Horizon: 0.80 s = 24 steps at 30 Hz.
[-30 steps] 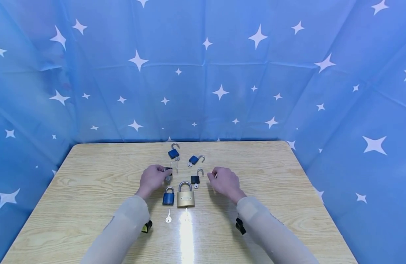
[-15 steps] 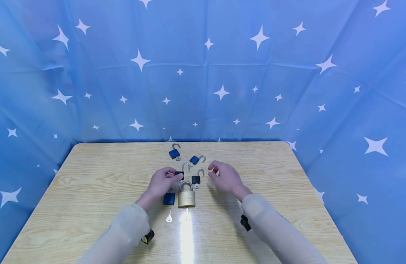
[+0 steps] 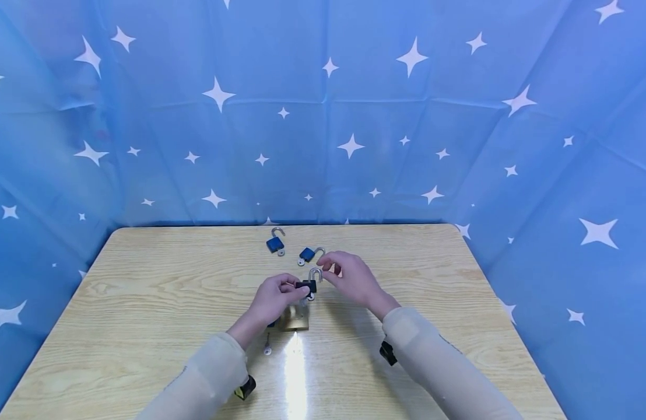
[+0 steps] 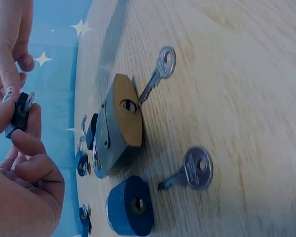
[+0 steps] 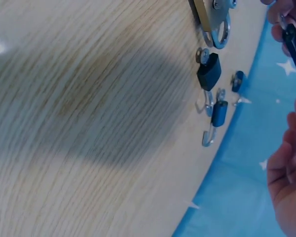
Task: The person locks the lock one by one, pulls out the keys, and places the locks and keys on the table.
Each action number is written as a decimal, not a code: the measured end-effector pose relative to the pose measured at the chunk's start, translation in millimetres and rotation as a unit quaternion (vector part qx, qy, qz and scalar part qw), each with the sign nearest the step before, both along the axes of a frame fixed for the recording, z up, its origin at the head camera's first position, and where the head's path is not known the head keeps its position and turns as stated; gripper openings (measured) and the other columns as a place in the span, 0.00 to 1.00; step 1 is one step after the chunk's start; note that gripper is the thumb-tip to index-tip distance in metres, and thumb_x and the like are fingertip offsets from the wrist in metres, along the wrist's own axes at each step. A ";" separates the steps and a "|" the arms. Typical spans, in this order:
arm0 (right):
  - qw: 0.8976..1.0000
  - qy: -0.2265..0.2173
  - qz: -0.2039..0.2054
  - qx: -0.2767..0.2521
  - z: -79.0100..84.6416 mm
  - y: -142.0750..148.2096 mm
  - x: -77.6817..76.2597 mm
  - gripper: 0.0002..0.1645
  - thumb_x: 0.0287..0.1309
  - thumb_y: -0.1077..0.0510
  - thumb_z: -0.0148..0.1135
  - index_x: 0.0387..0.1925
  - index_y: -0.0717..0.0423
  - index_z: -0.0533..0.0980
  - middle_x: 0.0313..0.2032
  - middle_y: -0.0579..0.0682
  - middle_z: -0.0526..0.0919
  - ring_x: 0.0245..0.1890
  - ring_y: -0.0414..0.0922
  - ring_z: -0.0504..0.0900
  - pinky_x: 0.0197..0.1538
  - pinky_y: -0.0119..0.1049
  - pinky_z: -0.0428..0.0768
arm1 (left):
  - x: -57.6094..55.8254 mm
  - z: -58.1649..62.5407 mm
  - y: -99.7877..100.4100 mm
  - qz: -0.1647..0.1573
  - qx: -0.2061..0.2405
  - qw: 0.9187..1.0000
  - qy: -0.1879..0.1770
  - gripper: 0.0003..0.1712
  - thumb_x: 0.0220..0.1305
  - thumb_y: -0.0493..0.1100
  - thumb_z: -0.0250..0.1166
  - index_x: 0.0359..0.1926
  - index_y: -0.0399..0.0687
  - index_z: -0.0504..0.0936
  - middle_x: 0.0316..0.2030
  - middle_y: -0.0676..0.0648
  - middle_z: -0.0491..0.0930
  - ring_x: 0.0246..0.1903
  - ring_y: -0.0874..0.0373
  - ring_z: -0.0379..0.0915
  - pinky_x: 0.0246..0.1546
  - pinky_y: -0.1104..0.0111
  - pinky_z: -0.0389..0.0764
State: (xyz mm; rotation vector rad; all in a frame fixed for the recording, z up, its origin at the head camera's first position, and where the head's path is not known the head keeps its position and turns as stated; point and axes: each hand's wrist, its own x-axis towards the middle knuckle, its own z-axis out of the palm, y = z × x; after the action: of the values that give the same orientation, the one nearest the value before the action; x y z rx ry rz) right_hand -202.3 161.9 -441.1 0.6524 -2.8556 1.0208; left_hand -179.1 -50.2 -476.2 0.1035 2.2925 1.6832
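In the head view my left hand (image 3: 274, 298) pinches a small black padlock (image 4: 20, 114) between thumb and fingers, its shackle raised and a key in its base. My right hand (image 3: 351, 281) is beside that shackle, fingers loosely bent; whether a fingertip touches it I cannot tell. Another black padlock (image 5: 209, 72), shackle up, lies on the table behind the held one. Below the left hand lie a large brass padlock (image 3: 297, 321) and a blue padlock (image 4: 130, 207), partly covered in the head view. Each has a key near its base, one silver key (image 4: 160, 71) and another key (image 4: 197, 170).
Farther back on the wooden table (image 3: 433, 280) lie two blue padlocks with raised shackles and keys: one blue padlock (image 3: 274, 244) near the back edge, the other blue padlock (image 3: 306, 255) nearer the right hand. A blue star-patterned curtain (image 3: 323, 146) hangs behind and beside the table.
My left hand has carried the black padlock to the right, over the brass one, towards my right hand. My right hand has moved slightly left, closer to the shackle, its fingers a little more spread.
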 end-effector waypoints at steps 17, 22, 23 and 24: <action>0.997 -0.019 0.049 -0.048 8.2 -5.4 2.6 0.07 0.62 0.53 0.62 0.42 0.38 0.80 0.37 0.34 0.82 0.32 0.37 0.75 0.31 0.37 0.76 | 6.7 1.5 9.6 -0.003 0.009 1.000 0.011 0.19 0.57 0.54 0.69 0.41 0.45 0.80 0.25 0.47 0.77 0.22 0.58 0.62 0.25 0.66 0.63; 0.998 -0.030 0.031 -0.040 6.6 -11.3 4.1 0.07 0.62 0.51 0.61 0.42 0.40 0.80 0.34 0.35 0.81 0.29 0.40 0.73 0.30 0.37 0.74 | 9.8 2.3 13.3 0.000 0.018 1.000 0.010 0.19 0.56 0.54 0.70 0.40 0.45 0.79 0.21 0.52 0.70 0.22 0.59 0.61 0.25 0.67 0.64; 0.999 -0.031 0.025 -0.037 6.8 -12.3 4.5 0.07 0.63 0.51 0.61 0.42 0.40 0.80 0.33 0.35 0.80 0.28 0.41 0.73 0.30 0.37 0.73 | 10.0 2.1 13.9 0.001 0.020 1.000 0.007 0.19 0.55 0.54 0.70 0.39 0.46 0.79 0.20 0.52 0.69 0.21 0.59 0.61 0.24 0.67 0.64; 0.999 -0.033 0.019 -0.036 7.0 -13.3 4.9 0.06 0.62 0.51 0.61 0.41 0.41 0.80 0.33 0.35 0.80 0.27 0.41 0.72 0.29 0.37 0.73 | 10.4 2.1 14.4 0.001 0.022 1.000 0.006 0.19 0.55 0.54 0.70 0.39 0.46 0.79 0.20 0.53 0.68 0.21 0.59 0.60 0.24 0.68 0.63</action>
State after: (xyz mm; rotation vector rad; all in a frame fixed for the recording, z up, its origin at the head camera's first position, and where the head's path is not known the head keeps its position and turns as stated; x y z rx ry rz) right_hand -197.3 148.6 -434.0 0.6831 -2.8562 1.1669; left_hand -168.7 -35.8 -474.1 0.1211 2.2644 1.7391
